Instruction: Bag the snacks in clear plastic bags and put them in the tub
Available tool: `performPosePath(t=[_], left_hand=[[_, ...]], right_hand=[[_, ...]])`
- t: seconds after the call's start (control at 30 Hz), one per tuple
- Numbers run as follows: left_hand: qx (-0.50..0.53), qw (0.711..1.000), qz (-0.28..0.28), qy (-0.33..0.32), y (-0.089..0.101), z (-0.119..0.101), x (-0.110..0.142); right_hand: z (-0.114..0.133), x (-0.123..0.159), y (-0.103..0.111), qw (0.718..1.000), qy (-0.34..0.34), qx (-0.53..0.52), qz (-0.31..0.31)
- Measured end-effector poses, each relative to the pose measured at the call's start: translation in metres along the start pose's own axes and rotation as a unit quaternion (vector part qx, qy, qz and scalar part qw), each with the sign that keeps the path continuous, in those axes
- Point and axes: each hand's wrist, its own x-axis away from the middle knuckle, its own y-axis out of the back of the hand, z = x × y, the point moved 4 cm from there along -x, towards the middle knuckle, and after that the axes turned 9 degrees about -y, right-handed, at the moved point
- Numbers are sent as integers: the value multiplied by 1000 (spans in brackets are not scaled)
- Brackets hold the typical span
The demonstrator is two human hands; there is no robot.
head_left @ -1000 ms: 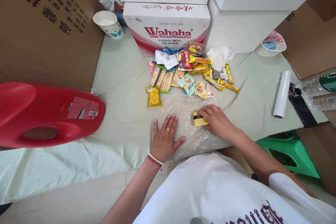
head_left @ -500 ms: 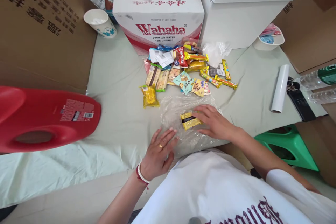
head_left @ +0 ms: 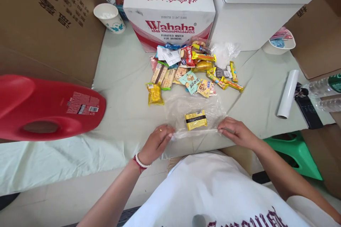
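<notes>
A clear sheet of plastic film (head_left: 176,108) lies on the covered table, its near edge drawn into a straight line. My left hand (head_left: 158,140) pinches the near left corner of the film. At the near right corner, my right hand (head_left: 237,132) pinches it between thumb and fingers. Between the hands a yellow snack packet (head_left: 196,120) with a dark band rests on the film. Just beyond is a pile of wrapped snacks, with a yellow packet (head_left: 154,94) at its left and a teal packet (head_left: 189,81) in front.
A large red jug (head_left: 87,113) lies at the left. Behind the snacks stands a Wahaha carton (head_left: 170,25), with a paper cup (head_left: 109,17) to its left. On the right are a white roll (head_left: 287,94), a black object (head_left: 308,110) and plastic bottles (head_left: 321,87). A green stool (head_left: 298,156) stands below.
My right hand has left the yellow packet and moved to the film's right corner. My left hand has closed on the left corner. The film's near edge is now straight.
</notes>
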Motion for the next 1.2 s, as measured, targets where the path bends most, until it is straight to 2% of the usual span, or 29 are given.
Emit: performPosePath(t=[0.1, 0.17, 0.27, 0.33, 0.37, 0.4, 0.47, 0.5, 0.57, 0.63, 0.7, 0.77, 0.8, 0.83, 0.87, 0.9, 0.93, 1.0, 1.1, 1.2], left_hand=[[-4, 994, -50, 95, 12, 8, -22], [-15, 987, -77, 139, 14, 13, -34], [-33, 978, -105, 176, 10, 19, -46], [-48, 975, -110, 186, 6, 20, -48], [-53, 974, -112, 188, 5, 21, -49], [-56, 973, -114, 191, 4, 21, -50], [-55, 972, -118, 198, 3, 24, -50], [-49, 971, -118, 201, 4, 25, -51], [-35, 970, -132, 202, 7, 28, -52], [-53, 960, -201, 187, 16, 24, -49], [-131, 924, -327, 147, 29, 7, -39], [-234, 869, -432, 56, 34, -25, -27], [-272, 854, -444, -12, 31, -43, -24], [-294, 852, -425, -86, 23, -60, -24], [-301, 863, -375, -153, 13, -73, -27], [-301, 880, -314, -191, 1, -80, -33], [-299, 898, -256, -194, -10, -82, -40], [-303, 929, -171, -130, -29, -70, -56], [-311, 944, -106, -34, -45, -43, -74], [-301, 950, -84, -12, -47, -30, -80]], right_hand=[[-1, -31, 19, 999, -35, -5, -11], [-5, -48, 27, 997, -65, 24, -37], [1, -58, 34, 975, -86, 134, -154], [20, -50, 31, 948, -57, 191, -249], [32, -45, 26, 941, -29, 200, -272], [43, -40, 16, 942, 7, 201, -268], [59, -36, -9, 955, 76, 202, -202], [63, -37, -23, 960, 94, 209, -159], [59, -45, -47, 965, 84, 227, -98], [47, -56, -60, 969, 37, 234, -74], [38, -66, -65, 972, -1, 226, -60], [35, -71, -66, 975, -15, 217, -49], [35, -72, -66, 976, -17, 213, -47], [36, -72, -66, 977, -16, 208, -46], [38, -72, -66, 978, -15, 201, -46], [39, -72, -65, 980, -12, 191, -48], [40, -72, -64, 983, -7, 176, -50], [40, -72, -61, 991, 7, 128, -42], [37, -74, -46, 998, 23, 45, -47], [27, -82, -17, 985, -19, 61, -162]])
